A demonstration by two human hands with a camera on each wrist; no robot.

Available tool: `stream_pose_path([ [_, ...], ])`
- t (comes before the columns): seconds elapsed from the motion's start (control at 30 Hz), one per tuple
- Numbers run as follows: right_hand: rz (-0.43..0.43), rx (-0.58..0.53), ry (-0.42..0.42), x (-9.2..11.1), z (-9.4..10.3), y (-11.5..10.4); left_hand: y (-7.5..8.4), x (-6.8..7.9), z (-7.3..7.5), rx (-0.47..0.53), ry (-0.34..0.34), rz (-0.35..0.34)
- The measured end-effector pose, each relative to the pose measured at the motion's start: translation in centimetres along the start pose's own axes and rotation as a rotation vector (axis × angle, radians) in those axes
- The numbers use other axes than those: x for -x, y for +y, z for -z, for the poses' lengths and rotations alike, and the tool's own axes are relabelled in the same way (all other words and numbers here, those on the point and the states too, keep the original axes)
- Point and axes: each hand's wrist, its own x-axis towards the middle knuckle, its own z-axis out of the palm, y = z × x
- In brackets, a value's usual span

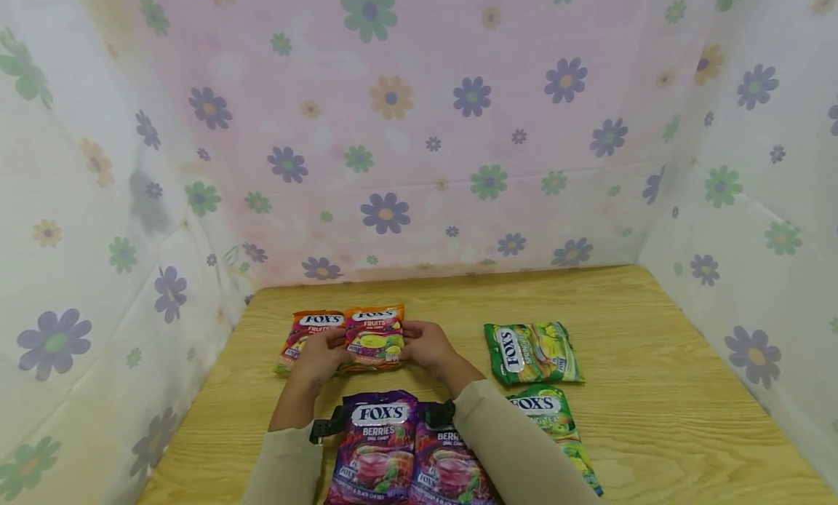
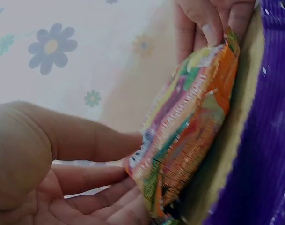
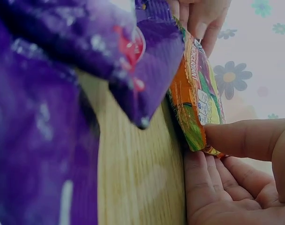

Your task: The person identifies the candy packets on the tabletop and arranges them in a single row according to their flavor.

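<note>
An orange bag of Fox's Fruits candy (image 1: 373, 339) lies toward the left back of the table, held by both hands. My left hand (image 1: 321, 356) pinches its left edge between thumb and fingers. At its right edge, the thumb and fingers of my right hand (image 1: 431, 351) grip a corner. In the left wrist view the bag (image 2: 184, 122) is tilted, with its printed front toward the wall. A second orange candy bag (image 1: 314, 321) sits directly to the left, partly covered by my left hand.
Two purple Berries candy bags, one on the left (image 1: 374, 447) and one on the right (image 1: 441, 458), lie side by side beneath my forearms. To the right are two green bags, one farther back (image 1: 537, 354) and one nearer (image 1: 559, 428). Flowered cloth (image 1: 425, 126) surrounds the wooden table (image 1: 655, 388).
</note>
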Motion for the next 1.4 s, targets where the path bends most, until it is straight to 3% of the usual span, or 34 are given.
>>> stream_pose_path([
  [0.17, 0.014, 0.063, 0.017, 0.1, -0.1, -0.2, 0.7, 0.3, 0.0, -0.068, -0.017, -0.015],
  [0.37, 0.04, 0.291, 0.055, 0.5, -0.3, -0.8, 1.4, 0.6, 0.1, -0.087, -0.035, -0.022],
  [0.5, 0.059, 0.36, 0.036, 0.8, -0.1, -1.1, 1.7, 1.0, 0.2, -0.086, -0.044, -0.024],
  [0.73, 0.047, 0.393, 0.013, 1.2, 1.0, -1.5, 2.3, 1.8, 0.7, -0.101, -0.022, -0.007],
  [0.9, 0.099, 0.459, 0.004, 2.4, 1.9, -2.2, 2.4, 2.5, 0.8, -0.117, -0.009, -0.014],
  [1.17, 0.099, 0.42, -0.075, 5.9, 2.2, -3.2, 1.7, 5.0, 2.2, -0.179, 0.004, -0.027],
  [1.4, 0.097, 0.416, -0.144, 9.0, 2.5, -3.6, 0.8, 7.2, 2.9, -0.18, -0.053, -0.033],
])
